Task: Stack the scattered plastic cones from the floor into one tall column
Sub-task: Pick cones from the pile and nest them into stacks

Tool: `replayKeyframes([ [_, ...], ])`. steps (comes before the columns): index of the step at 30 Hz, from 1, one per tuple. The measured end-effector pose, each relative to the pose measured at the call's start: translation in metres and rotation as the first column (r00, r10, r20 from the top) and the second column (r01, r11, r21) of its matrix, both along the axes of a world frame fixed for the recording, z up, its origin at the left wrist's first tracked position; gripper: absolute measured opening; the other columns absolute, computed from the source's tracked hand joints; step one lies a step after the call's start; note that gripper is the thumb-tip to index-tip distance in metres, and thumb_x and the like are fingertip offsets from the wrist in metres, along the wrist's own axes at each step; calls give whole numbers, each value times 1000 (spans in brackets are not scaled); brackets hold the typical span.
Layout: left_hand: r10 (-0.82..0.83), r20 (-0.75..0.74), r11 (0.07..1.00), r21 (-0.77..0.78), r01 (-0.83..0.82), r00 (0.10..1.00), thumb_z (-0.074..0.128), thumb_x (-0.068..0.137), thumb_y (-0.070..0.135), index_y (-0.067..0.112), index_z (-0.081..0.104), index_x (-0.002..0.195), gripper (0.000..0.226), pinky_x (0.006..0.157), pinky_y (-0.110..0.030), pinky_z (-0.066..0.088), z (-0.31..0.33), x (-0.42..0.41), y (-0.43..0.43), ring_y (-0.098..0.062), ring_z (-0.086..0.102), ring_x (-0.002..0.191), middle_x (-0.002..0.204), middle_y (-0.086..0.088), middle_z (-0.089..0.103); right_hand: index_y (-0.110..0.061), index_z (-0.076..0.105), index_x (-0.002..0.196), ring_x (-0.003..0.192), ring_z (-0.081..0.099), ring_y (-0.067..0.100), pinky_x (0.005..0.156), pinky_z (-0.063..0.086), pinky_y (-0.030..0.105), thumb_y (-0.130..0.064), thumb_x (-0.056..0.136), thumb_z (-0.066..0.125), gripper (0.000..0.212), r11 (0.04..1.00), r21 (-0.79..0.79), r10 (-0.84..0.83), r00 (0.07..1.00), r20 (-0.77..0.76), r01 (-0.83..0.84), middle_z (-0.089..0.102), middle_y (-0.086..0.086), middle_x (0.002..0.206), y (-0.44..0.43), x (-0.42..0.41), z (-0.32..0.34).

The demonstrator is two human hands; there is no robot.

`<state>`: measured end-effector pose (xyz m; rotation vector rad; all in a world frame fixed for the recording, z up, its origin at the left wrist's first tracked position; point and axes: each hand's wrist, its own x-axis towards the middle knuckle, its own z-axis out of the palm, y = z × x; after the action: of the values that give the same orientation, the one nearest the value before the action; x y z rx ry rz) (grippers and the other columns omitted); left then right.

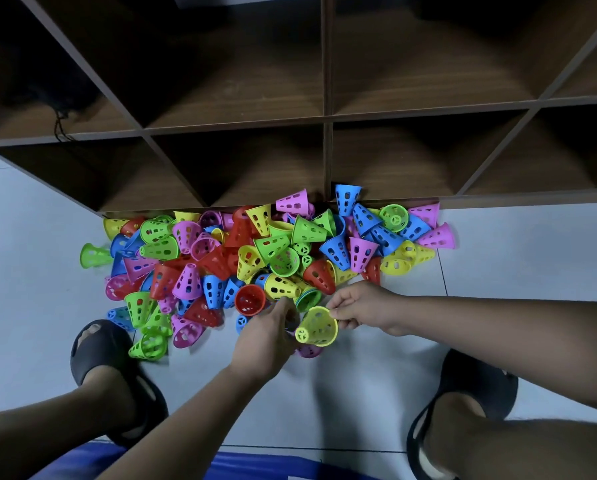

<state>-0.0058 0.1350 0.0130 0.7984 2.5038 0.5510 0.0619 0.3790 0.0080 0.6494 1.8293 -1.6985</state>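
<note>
Pinching yellow cone (319, 329) by its rim with right hand (359, 308), thumb and fingers closed on it, tip pointing at left hand (266, 336). Left fingers curled, maybe round purple cone (309, 351) poking out below; grip hidden, can't tell. Yellow cone held over floor (30, 237), just in front of pile (255, 251) heaped against shelf (324, 116). Black slippers (99, 351) either side.
</note>
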Motion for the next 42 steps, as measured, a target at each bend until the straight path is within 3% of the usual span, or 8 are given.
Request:
replayKeyframes([
  [10, 129, -94, 991, 35, -126, 987, 74, 88, 22, 23, 66, 114, 27, 65, -34, 56, -17, -56, -1, -16, 66, 82, 103, 4, 67, -5, 70, 106, 77, 75, 17, 69, 61, 26, -3, 92, 69, 14, 969, 177, 177, 984, 0, -174, 77, 19, 94, -19, -19, -17],
  [14, 3, -119, 1000, 19, 0, 993, 81, 88, 27, 26, 67, 127, 42, 71, -33, 56, -25, -66, 16, -18, 67, 92, 119, 6, 66, -11, 73, 99, 85, 77, 23, 81, 65, 38, -3, 89, 68, 14, 918, 290, 280, 960, 9, -271, 77, 9, 93, -12, -19, -20],
  [17, -109, -147, 994, -16, 108, 983, 81, 88, 33, 33, 64, 132, 47, 81, -40, 60, -29, -74, 28, -21, 63, 110, 127, 7, 65, -21, 73, 96, 91, 69, 17, 83, 61, 39, -10, 91, 66, 15, 810, 547, 317, 942, -111, -208, 73, -2, 98, 10, -28, -22],
  [21, -256, -188, 965, -103, 240, 948, 79, 87, 35, 35, 62, 137, 52, 92, -40, 55, -35, -82, 41, -23, 58, 117, 128, 7, 65, -20, 68, 104, 84, 56, 12, 71, 46, 33, -11, 93, 65, 15, 663, 748, 321, 909, -264, -17, 55, -8, 106, 52, -41, -13],
  [26, -399, -245, 911, -221, 350, 884, 77, 88, 45, 31, 61, 141, 57, 97, -38, 48, -45, -82, 51, -23, 53, 118, 129, 7, 65, -25, 56, 122, 77, 55, 16, 66, 46, 32, -19, 93, 68, 32, 555, 831, 318, 917, -241, 26, 46, -7, 129, 85, -48, -16],
  [33, -423, -243, 887, -309, 344, 873, 74, 91, 32, 29, 62, 138, 48, 99, -38, 47, -52, -82, 50, -22, 50, 118, 127, 7, 64, -20, 64, 108, 94, 64, 23, 77, 57, 44, -24, 93, 70, 16, 562, 827, 297, 938, -176, -23, 65, 0, 106, 90, -47, -28],
  [37, -424, -268, 891, -296, 345, 865, 74, 91, 34, 30, 66, 132, 42, 96, -39, 50, -53, -82, 47, -22, 52, 114, 122, 7, 66, -23, 66, 85, 77, 60, 14, 72, 54, 37, -25, 95, 70, 11, 614, 787, 252, 931, -265, 58, 57, -5, 92, 87, -45, -26],
  [42, -300, -327, 954, -132, 270, 896, 82, 85, 38, 26, 74, 121, 39, 83, -40, 55, -38, -82, 36, -21, 56, 100, 107, 6, 71, -24, 72, 81, 77, 59, 5, 68, 47, 27, -26, 93, 75, 12, 708, 697, 205, 910, -361, 117, 60, -10, 82, 76, -39, -13],
])
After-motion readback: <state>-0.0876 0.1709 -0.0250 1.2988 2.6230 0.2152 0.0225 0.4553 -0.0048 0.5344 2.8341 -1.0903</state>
